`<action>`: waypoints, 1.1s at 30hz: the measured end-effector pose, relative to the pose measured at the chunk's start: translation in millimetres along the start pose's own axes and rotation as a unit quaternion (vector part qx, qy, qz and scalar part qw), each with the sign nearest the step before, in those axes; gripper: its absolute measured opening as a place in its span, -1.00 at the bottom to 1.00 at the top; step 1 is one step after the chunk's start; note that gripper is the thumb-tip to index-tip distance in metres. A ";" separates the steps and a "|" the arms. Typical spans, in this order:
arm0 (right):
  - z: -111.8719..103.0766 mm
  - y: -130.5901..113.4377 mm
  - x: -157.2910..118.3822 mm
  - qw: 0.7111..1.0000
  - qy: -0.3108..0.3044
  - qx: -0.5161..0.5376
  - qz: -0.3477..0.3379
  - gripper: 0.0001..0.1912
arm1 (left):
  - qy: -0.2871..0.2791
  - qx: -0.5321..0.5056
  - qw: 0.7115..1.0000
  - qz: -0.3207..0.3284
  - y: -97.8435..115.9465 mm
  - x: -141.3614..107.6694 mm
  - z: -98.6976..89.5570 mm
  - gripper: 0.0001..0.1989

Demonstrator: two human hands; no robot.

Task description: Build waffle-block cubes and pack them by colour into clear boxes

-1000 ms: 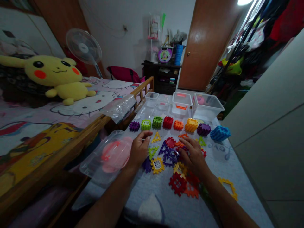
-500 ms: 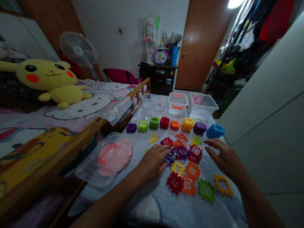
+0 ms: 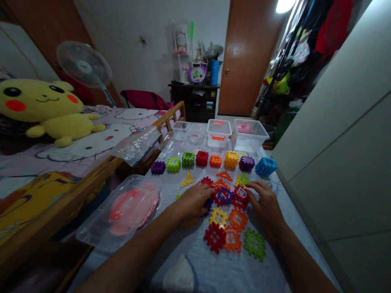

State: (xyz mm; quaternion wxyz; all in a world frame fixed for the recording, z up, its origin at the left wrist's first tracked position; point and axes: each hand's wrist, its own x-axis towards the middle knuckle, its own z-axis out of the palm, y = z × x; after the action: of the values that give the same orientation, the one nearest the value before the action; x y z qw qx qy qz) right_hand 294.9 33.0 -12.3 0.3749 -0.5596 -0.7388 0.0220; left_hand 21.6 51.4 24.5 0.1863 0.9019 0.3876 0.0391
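Bedroom, cloth-topped table (image 3: 195, 248) | our left hand (image 3: 192, 201) and right hand (image 3: 264, 199) apart — both resting on loose plastic waffle pieces (image 3: 218, 217) mid-table | built cubes (image 3: 202, 158) in a row along the far edge (set out by colour, we judge)

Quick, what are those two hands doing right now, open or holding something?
Left hand: curled over a purple plastic piece; cannot tell if gripping.
Right hand: open, beside a red plastic piece.

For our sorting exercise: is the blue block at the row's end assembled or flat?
Assembled: the blue block is a hollow box of joined panels, unlike the flat red piece.
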 end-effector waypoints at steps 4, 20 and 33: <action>-0.2 1.4 1.0 1.000 -0.004 0.006 0.014 -0.78 | -0.029 -0.056 0.997 0.041 -7.2 -0.9 -6.4 -0.37; 2.6 11.1 0.1 0.998 -0.059 -0.007 0.016 -0.79 | 0.031 -0.003 0.998 0.048 -5.3 0.3 -14.5 -0.48; 0.4 11.1 1.4 0.998 -0.043 0.017 0.030 -0.82 | -0.052 0.058 0.993 0.088 25.9 74.2 -16.2 -0.65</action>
State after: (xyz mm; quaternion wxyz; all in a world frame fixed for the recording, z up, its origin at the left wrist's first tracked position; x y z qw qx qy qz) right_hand 303.5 38.5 -16.8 0.3513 -0.5733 -0.7369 0.0700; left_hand 87.5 93.0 43.6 0.1489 0.9427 0.2983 -0.0141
